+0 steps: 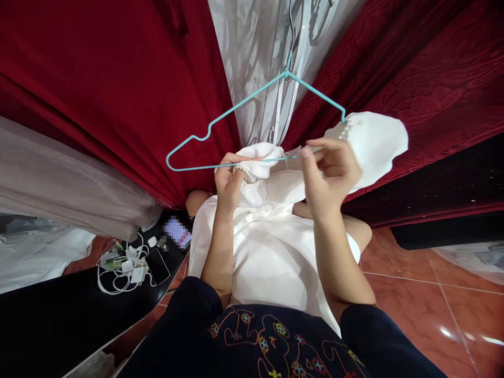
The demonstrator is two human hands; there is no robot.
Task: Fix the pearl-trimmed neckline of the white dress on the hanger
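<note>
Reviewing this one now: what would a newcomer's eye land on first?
Probably the turquoise hanger, bright across the upper middle against a deep red curtain. Next, the white garment spread over the lap, its pearl-like trim near the left hand, which grips it beside the hanger's lower bar. Then the tangled white cables on the black surface at lower left.

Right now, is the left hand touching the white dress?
Touching. The head view shows it: the left hand pinches the white dress at a pearl-trimmed edge.
</note>
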